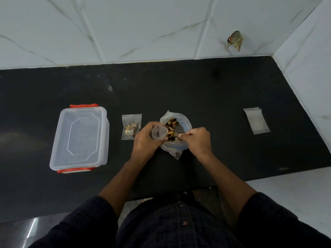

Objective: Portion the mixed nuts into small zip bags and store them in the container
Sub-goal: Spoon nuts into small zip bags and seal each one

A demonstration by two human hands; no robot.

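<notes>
A clear plastic bag of mixed nuts (174,122) sits open in the middle of the black counter. My left hand (146,140) holds a small empty zip bag (159,132) with its mouth spread wide, at the left rim of the nut bag. My right hand (196,140) grips a spoon (174,135) loaded with nuts, its bowl close to the zip bag's mouth. A filled, sealed zip bag (131,127) lies flat to the left. Further left stands the clear container (80,137), lid on, with red latches.
A stack of empty zip bags (256,120) lies at the right on the black counter (215,97). White tiled walls close off the back and right side. The counter's front edge runs just before my body.
</notes>
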